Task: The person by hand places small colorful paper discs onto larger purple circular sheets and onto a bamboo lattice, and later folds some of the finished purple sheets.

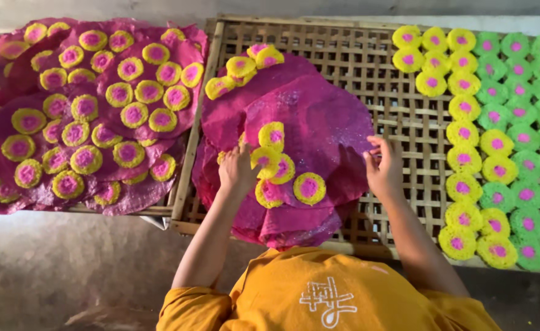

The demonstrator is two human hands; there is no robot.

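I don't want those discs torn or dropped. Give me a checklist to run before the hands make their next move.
1. Left hand resting on the small yellow discs with pink centres: ok.
2. Right hand at the edge of the large magenta round sheets: ok.
3. Right hand gripping the sheet: cannot tell.
4. Sheet stack fully on the woven bamboo rack: not ok, front edge overhangs.
5. Bare rack space to the right: ok.

Bamboo lattice rack (368, 67) carries everything on the right: stack of magenta round sheets (306, 116) at ctr, w/ yellow-pink discs (310, 188) on top; yellow discs (463, 132) & green discs (521, 110) in rows at 3 o'clock. Second rack's edge (129, 211) at 9 o'clock, under more magenta sheets (12, 79).
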